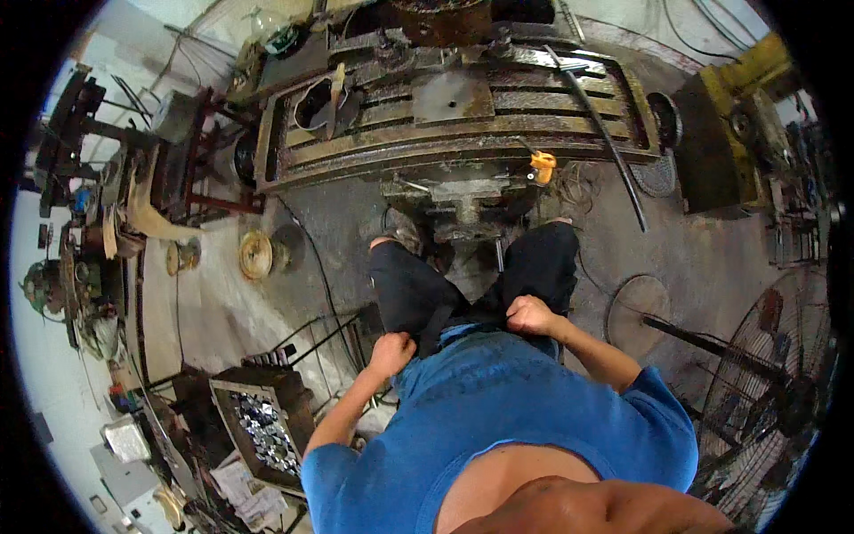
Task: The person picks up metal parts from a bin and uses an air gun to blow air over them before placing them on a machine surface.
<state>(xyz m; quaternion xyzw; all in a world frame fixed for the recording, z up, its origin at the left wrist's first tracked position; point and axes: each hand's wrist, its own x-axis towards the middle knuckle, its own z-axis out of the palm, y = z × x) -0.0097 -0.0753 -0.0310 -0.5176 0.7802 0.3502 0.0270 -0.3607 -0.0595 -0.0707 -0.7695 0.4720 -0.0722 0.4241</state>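
Both of my hands are at my waist, against the black shorts (409, 280) and just beyond the hem of my blue T-shirt (534, 400). My left hand (391, 353) is curled at the left hip, gripping the dark cloth; its fingertips are partly hidden. Nearer the middle of my lap, my right hand (531, 315) is closed in a fist on the same shorts. No tool shows in either hand. Ahead of my knees stands a machine with a long slotted metal table (382, 147), and an orange-yellow handle-like part (542, 167) is at its front edge.
A long metal bar (605, 133) lies across the table's right side and overhangs its front. On the table's left sits a round container (311, 105) with a brush-like tool. A box of shiny metal pieces (267, 432) stands at lower left, a large fan (765, 392) at right.
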